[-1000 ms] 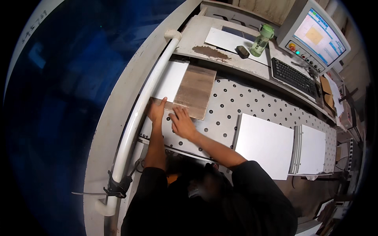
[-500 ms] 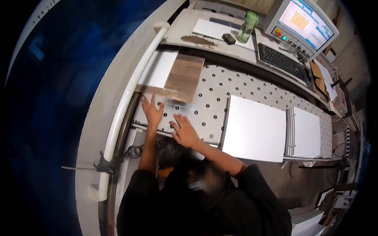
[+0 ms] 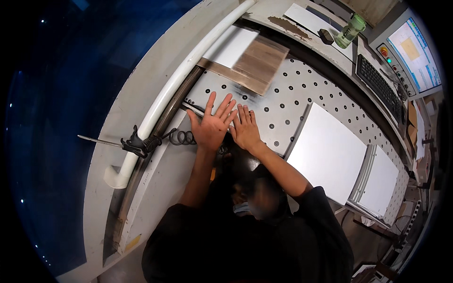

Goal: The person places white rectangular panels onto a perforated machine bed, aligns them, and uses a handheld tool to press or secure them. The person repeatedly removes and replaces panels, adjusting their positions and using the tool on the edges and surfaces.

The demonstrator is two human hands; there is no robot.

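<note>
My left hand (image 3: 211,127) is turned palm up over the near edge of the machine table (image 3: 295,85), its fingers spread and nothing in it. Close beside it, my right hand (image 3: 246,131) shows its back, with fingers stretched out toward the table and also holding nothing. Beyond both hands lies a brown board (image 3: 262,63), with a white panel (image 3: 233,46) on its left part. A large white panel (image 3: 327,152) rests on the table to the right of my right hand. Farther right is a stack of white panels (image 3: 380,178).
A white rail (image 3: 172,87) runs along the left, with a black air gun (image 3: 135,144) and coiled hose (image 3: 181,137) on it. On the far ledge are a green bottle (image 3: 350,31), a small dark block (image 3: 325,36), a keyboard (image 3: 380,87) and a monitor (image 3: 411,52).
Both hands have come back from the tabletop to its near edge. My left hand has turned from palm down to palm up. The whole view has shifted and tilted.
</note>
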